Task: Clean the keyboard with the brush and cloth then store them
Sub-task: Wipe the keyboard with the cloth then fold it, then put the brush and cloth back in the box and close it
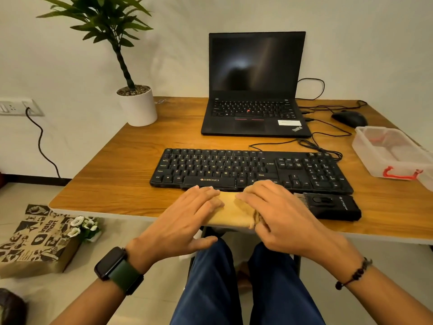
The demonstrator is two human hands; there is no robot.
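A black keyboard (251,171) lies across the middle of the wooden table (121,174). In front of it, at the table's near edge, a folded yellow cloth (230,211) lies flat. My left hand (187,215) presses on the cloth's left part with straight fingers. My right hand (278,214) rests on its right part, fingers lightly bent over the fold. A black brush (328,206) with pale bristles lies just right of my right hand, below the keyboard's number pad. A clear plastic box (393,153) with a red latch stands open at the table's right edge.
An open black laptop (255,90) stands behind the keyboard, with a black mouse (350,118) and loose cables to its right. A potted plant (138,104) occupies the back left corner. A printed paper bag (37,238) sits on the floor at left.
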